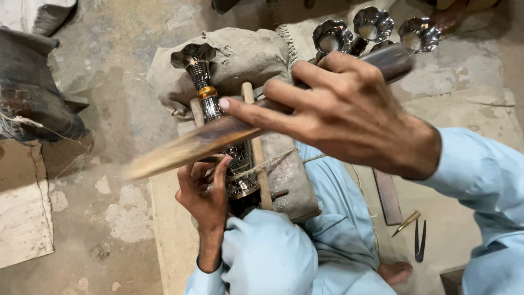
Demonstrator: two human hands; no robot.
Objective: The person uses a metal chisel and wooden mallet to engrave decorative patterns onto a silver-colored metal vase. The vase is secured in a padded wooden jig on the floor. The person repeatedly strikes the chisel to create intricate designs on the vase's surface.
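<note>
Head view, looking down at a seated person in pale blue clothing. The right hand (349,112) is clenched around a long wooden stick (218,136), index finger stretched along its upper side; the stick runs from the fist down-left, its far end blurred, and crosses in front of the vase. The vase (210,104) (a polished metal piece with a flared scalloped mouth and a brass band on its neck) lies with the mouth pointing away from the person and the base near the lap, resting on a burlap pad (240,57) between two wooden rods (256,153) bound with cord. The left hand (204,194) sits at the lower body of the vase, below the stick, fingers curled against the pierced metal; whether it clamps the vase or only steadies it cannot be told. Three similar vases (373,24) stand upright beyond the right hand. On the floor at lower right lie a small wooden-handled tool (406,223) and dark shears (419,246), just beside each other
</note>
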